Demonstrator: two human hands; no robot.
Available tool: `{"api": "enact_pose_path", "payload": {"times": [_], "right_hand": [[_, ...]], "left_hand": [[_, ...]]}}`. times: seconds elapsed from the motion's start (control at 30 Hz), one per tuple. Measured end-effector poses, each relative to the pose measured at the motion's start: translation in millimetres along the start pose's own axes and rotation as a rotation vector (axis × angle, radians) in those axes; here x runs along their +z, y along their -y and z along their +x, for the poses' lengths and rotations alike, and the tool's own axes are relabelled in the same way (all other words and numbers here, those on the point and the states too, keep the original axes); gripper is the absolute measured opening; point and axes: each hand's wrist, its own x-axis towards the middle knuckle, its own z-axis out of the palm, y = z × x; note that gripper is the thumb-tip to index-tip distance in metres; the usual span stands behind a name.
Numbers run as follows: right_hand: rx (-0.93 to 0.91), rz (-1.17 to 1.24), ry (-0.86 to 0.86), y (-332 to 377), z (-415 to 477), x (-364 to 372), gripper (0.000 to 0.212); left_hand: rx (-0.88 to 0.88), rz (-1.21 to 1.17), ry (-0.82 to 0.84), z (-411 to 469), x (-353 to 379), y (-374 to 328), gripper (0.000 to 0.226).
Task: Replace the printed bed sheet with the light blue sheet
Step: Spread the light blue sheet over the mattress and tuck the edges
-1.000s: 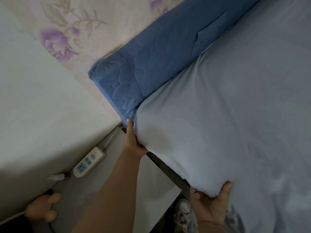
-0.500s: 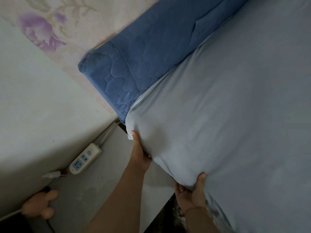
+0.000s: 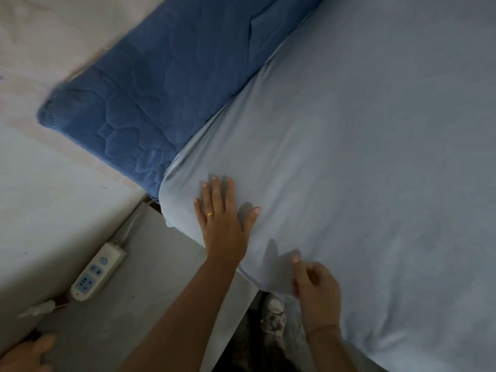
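The light blue sheet (image 3: 362, 157) covers the mattress and wraps its near left corner. The left hand (image 3: 222, 221) lies flat on this corner, fingers straight, grasping nothing. The right hand (image 3: 318, 288), blurred, hovers at the sheet's near edge, fingers loosely bent, holding nothing. A power strip (image 3: 98, 272) lies on the floor at left.

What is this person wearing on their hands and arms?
Both forearms are bare, no sleeves in view. The left hand wears a thin gold ring on one finger; the right hand has a thin band round its wrist.
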Motion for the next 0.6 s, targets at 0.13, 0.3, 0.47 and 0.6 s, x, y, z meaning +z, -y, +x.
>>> {"api": "enact_pose_path", "payload": {"times": [0.13, 0.3, 0.47, 0.6], "right_hand": [[-0.377, -0.329, -0.314, -4, 61, -12, 0.073], [-0.179, -0.6, -0.428, -28, 132, -47, 0.089], [-0.072, -0.661, -0.391, -7, 148, -15, 0.08], [-0.389, -0.755, -0.285, 55, 153, 81, 0.073]], "left_hand": [[0.17, 0.186, 0.066, 28, 16, 6, 0.08], [-0.106, 0.216, 0.084, 50, 22, 47, 0.079], [-0.389, 0.101, 0.02, 63, 24, 50, 0.074], [-0.479, 0.025, -0.055, 65, 31, 52, 0.077]]}}
